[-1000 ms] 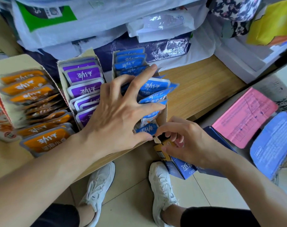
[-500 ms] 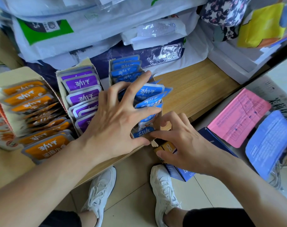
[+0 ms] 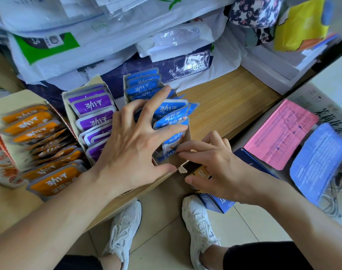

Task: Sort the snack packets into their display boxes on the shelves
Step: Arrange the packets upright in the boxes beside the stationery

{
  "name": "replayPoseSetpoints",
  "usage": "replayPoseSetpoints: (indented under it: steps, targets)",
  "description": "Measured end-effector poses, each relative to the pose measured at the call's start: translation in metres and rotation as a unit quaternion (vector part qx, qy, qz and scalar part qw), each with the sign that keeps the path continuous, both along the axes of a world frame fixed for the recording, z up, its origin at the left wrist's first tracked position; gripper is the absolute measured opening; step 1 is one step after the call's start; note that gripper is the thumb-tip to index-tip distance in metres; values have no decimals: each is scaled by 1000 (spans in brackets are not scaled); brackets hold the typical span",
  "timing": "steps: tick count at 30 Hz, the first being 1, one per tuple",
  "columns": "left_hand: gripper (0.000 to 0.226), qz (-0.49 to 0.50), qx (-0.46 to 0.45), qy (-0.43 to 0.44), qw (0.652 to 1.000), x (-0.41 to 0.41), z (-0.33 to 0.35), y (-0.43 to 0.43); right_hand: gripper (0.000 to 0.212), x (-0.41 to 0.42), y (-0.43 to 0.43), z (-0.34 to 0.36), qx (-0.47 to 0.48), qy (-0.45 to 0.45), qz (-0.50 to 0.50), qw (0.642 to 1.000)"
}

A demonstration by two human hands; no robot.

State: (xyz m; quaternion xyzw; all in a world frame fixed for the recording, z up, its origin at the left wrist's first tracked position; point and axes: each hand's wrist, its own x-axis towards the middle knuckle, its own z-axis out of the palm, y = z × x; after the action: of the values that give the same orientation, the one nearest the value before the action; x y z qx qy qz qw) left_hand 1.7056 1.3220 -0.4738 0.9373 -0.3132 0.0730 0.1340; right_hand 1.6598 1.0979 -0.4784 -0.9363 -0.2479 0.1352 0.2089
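Note:
Three open cardboard display boxes stand side by side on the wooden shelf (image 3: 226, 106). They hold orange packets (image 3: 29, 131), purple packets (image 3: 94, 106) and blue packets (image 3: 172, 112). My left hand (image 3: 135, 145) lies spread over the blue row, its fingers pressing the packets back and its thumb at the box's front wall (image 3: 172, 165). My right hand (image 3: 217, 162) reaches in from the right, and its straight fingertips touch the frontmost blue packet (image 3: 171, 145) at the box's front. The thumb stays apart, below the box edge.
A dark blue carton (image 3: 222, 203) sits under my right hand, off the shelf edge. Pink paper (image 3: 279, 133) and a blue sheet (image 3: 318, 160) lie to the right. White plastic bags (image 3: 107, 53) are piled behind the boxes. My white shoes (image 3: 197, 227) stand on the tiled floor.
My right hand has moved up and left from the carton to the front of the blue box. The left hand has stayed spread on the blue packets.

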Motion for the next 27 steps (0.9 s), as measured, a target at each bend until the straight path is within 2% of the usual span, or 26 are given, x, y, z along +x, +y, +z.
replayPoseSetpoints:
  steps: [5,9,13,15,18,21,24,27]
  targets:
    - [78,-9,-33,-9,999,2,0,1,41,3,-4,12,135,7,-59,989]
    - [56,-41,-98,-37,994,3,4,4,39,10,-2,20,246,-4,-82,966]
    - [56,-41,-120,-73,989,8,1,5,37,16,1,20,260,-29,-103,960]
    - [63,-45,-126,-86,987,10,-2,5,33,18,1,17,259,-36,-114,958]
    - [77,-53,-136,-76,986,11,-3,6,30,19,1,14,280,-51,-182,941]
    - [75,-55,-132,-58,988,12,0,9,40,17,8,8,298,-62,-258,917]
    - [71,-82,-105,-25,991,15,7,16,37,19,9,2,274,-63,-271,921]
    - [71,-94,-82,-13,992,17,13,26,30,24,2,5,296,-62,-275,913]
